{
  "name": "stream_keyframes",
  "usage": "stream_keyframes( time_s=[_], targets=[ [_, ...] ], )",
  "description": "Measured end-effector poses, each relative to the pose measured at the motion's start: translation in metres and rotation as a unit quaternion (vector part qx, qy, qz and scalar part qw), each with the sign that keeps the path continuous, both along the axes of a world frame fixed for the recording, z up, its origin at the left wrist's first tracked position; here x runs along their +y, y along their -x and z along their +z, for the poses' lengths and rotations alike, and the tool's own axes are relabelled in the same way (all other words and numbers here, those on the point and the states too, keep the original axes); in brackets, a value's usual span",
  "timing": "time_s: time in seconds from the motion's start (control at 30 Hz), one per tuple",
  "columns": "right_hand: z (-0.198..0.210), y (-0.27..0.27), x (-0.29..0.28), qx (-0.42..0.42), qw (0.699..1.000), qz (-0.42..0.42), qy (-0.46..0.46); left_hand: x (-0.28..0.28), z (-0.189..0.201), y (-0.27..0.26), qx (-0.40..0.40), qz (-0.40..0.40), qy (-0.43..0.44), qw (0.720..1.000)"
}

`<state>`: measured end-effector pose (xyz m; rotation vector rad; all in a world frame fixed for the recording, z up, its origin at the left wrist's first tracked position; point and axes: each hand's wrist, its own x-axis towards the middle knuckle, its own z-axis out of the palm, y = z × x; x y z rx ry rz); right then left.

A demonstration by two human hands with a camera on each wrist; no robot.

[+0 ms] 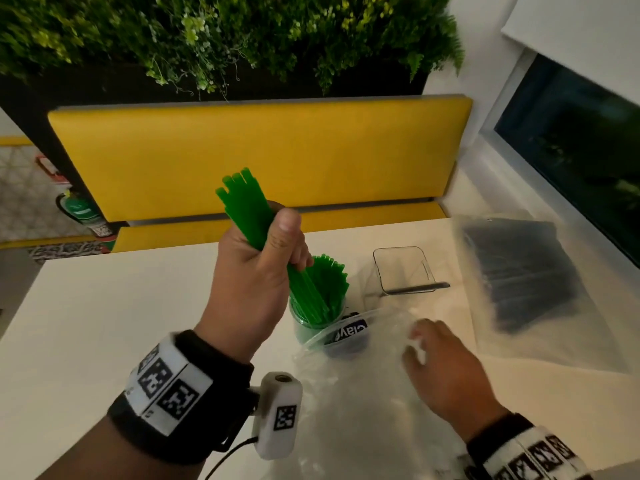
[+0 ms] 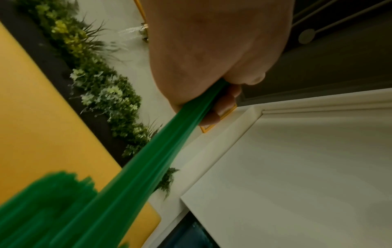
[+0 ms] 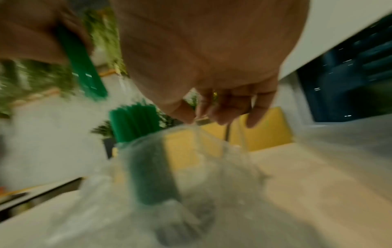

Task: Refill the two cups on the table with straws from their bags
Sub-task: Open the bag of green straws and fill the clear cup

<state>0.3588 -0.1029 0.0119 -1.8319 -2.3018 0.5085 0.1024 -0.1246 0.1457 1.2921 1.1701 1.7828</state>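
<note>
My left hand (image 1: pixel 277 244) is raised over the table and grips a bundle of green straws (image 1: pixel 242 206), their lower ends dipping into the round clear cup (image 1: pixel 306 329), which is packed with green straws (image 1: pixel 329 282). In the left wrist view the bundle (image 2: pixel 169 142) runs out of my fist (image 2: pixel 212 67). My right hand (image 1: pixel 440 362) lies on the limp clear bag (image 1: pixel 356 393) and pinches its plastic; the blurred right wrist view shows its fingers (image 3: pixel 222 109) at the bag's raised edge (image 3: pixel 169 201). A square clear cup (image 1: pixel 403 268) stands behind, with one black straw (image 1: pixel 415 288) at it.
A large clear bag of black straws (image 1: pixel 519 271) lies at the right of the white table (image 1: pixel 104 323). A yellow bench back (image 1: pixel 259 150) and a planter of greenery (image 1: pixel 225 36) stand behind the table. A dark window (image 1: pixel 571 150) is on the right.
</note>
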Motion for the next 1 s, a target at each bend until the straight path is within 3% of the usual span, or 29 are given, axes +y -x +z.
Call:
stream_keyframes(
  time_s=[0.03, 0.13, 0.27, 0.5, 0.63, 0.8, 0.93, 1.0],
  targets=[
    [0.005, 0.017, 0.000, 0.033, 0.998, 0.058, -0.021, 0.004, -0.006, -0.004, -0.016, 0.005, 0.015, 1.000],
    [0.004, 0.064, 0.007, 0.014, 0.988, 0.151, -0.034, 0.019, -0.027, -0.012, -0.051, 0.022, 0.077, 0.995],
    [-0.019, 0.088, 0.020, -0.001, 0.989, 0.142, -0.048, 0.037, -0.052, -0.011, -0.062, 0.061, 0.116, 0.989],
    [-0.031, 0.089, 0.027, 0.053, 0.985, 0.130, -0.095, 0.053, -0.067, -0.006, -0.039, 0.148, 0.081, 0.985],
    [-0.031, 0.088, 0.027, 0.060, 0.985, 0.133, -0.087, 0.050, -0.082, -0.010, 0.033, 0.133, 0.065, 0.988],
    [-0.026, 0.088, 0.026, 0.041, 0.987, 0.127, -0.091, 0.047, -0.113, -0.005, 0.218, 0.080, 0.113, 0.966],
    [-0.022, 0.089, 0.025, 0.032, 0.987, 0.124, -0.095, 0.041, -0.129, 0.004, 0.240, 0.036, 0.170, 0.955],
    [-0.024, 0.090, 0.026, 0.028, 0.987, 0.124, -0.097, 0.038, -0.119, 0.010, 0.254, -0.005, 0.227, 0.940]
  ],
)
